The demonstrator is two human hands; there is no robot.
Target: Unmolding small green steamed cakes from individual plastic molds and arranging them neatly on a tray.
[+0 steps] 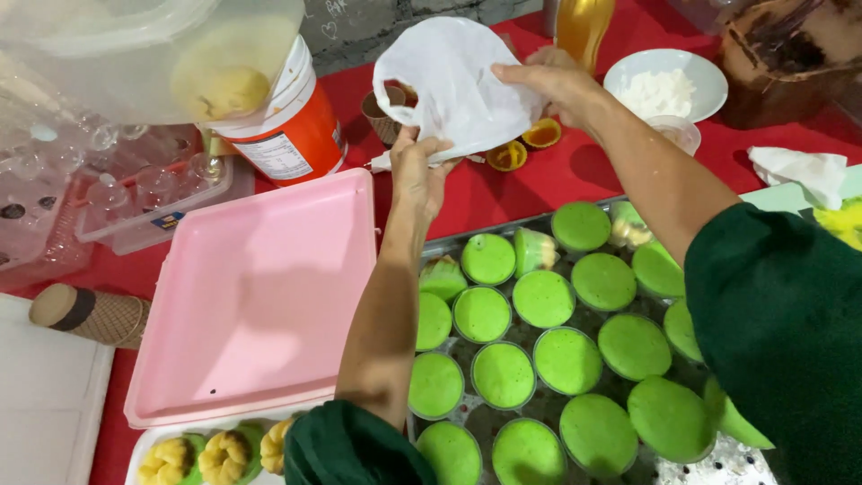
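Bag: thin white plastic bag [453,85] is up over the red-covered counter [521,189], behind the metal tray [718,462] of round green cakes [567,359]. Your left hand [417,171] fingers pinch its lower edge shut; your right hand [552,81] fingers grip the top edge. Pull the two edges apart to spread the mouth, and keep it well above the cakes.

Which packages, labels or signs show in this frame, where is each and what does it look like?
Tub: far left on red cloth, round, orange and white, printed label.
Plastic bag: held open by left hand and right hand, thin, white.
Sticker: on clear box, small, blue.
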